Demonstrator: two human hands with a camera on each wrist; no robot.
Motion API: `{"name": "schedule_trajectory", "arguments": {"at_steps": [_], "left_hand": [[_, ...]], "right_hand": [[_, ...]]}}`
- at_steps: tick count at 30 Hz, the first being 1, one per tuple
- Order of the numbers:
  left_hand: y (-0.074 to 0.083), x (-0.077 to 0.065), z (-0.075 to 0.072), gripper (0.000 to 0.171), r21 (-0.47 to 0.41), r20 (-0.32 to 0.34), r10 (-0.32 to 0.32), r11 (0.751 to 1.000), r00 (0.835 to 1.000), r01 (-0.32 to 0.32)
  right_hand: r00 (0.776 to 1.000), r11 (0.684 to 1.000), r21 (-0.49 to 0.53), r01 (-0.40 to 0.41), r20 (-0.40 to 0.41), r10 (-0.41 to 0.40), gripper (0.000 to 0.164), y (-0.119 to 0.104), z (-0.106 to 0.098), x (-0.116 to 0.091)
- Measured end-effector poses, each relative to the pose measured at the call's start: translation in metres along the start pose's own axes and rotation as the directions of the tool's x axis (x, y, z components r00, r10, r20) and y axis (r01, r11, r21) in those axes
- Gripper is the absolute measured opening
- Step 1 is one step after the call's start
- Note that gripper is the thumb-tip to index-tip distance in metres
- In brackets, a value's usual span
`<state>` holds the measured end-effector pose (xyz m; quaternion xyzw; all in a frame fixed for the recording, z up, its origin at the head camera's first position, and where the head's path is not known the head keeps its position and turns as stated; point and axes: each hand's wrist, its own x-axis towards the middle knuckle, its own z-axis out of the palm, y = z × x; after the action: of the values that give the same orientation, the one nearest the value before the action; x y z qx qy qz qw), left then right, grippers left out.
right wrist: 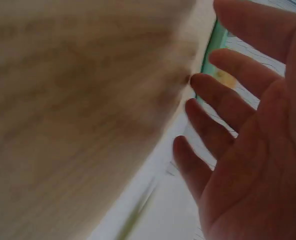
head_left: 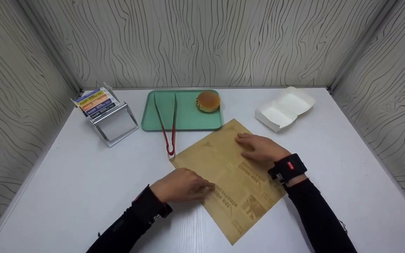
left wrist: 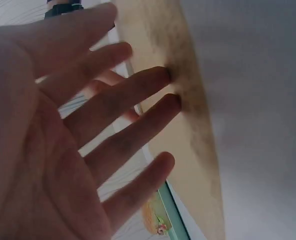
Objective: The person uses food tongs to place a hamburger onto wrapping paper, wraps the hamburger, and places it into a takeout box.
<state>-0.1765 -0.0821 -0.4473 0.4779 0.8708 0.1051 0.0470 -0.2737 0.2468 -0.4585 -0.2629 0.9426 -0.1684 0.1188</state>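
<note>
A square sheet of brown printed wrapping paper (head_left: 220,161) lies flat on the white table, turned cornerwise. My left hand (head_left: 185,185) is at its left edge; in the left wrist view the fingers (left wrist: 123,107) are spread and loosely straight, two tips touching the paper. Over the upper right edge is my right hand (head_left: 262,147), its fingers (right wrist: 220,97) also spread, a fingertip touching the paper in the right wrist view. Neither hand grips anything. Behind the paper, a burger (head_left: 208,102) sits on the green tray (head_left: 192,121), which the paper's far edge slightly overlaps.
Red-handled tongs (head_left: 170,140) lie partly on the tray, handle end near the paper's left corner. An open white takeaway box (head_left: 285,109) stands at the back right. A metal rack with colourful labels (head_left: 95,103) is at the back left. Patterned walls (head_left: 202,42) enclose the table.
</note>
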Motion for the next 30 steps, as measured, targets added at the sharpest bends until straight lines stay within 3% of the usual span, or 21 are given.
{"name": "schedule_trajectory", "arguments": {"at_steps": [7, 15, 30], "left_hand": [[-0.017, -0.005, 0.002, 0.022, -0.003, -0.132, -0.147, 0.989, 0.980, 0.148], [-0.025, -0.008, 0.003, 0.029, 0.011, -0.113, -0.312, 0.949, 0.943, 0.315], [-0.029, -0.009, 0.002, 0.028, -0.003, -0.098, -0.298, 0.954, 0.949, 0.299]], "right_hand": [[0.999, 0.999, -0.026, 0.040, -0.019, -0.040, 0.054, 0.013, 0.001, -0.031], [0.998, 0.997, -0.048, 0.057, -0.034, -0.059, 0.056, 0.012, 0.013, -0.068], [0.997, 0.998, -0.043, 0.042, -0.055, -0.045, 0.054, 0.008, 0.016, -0.070]]}}
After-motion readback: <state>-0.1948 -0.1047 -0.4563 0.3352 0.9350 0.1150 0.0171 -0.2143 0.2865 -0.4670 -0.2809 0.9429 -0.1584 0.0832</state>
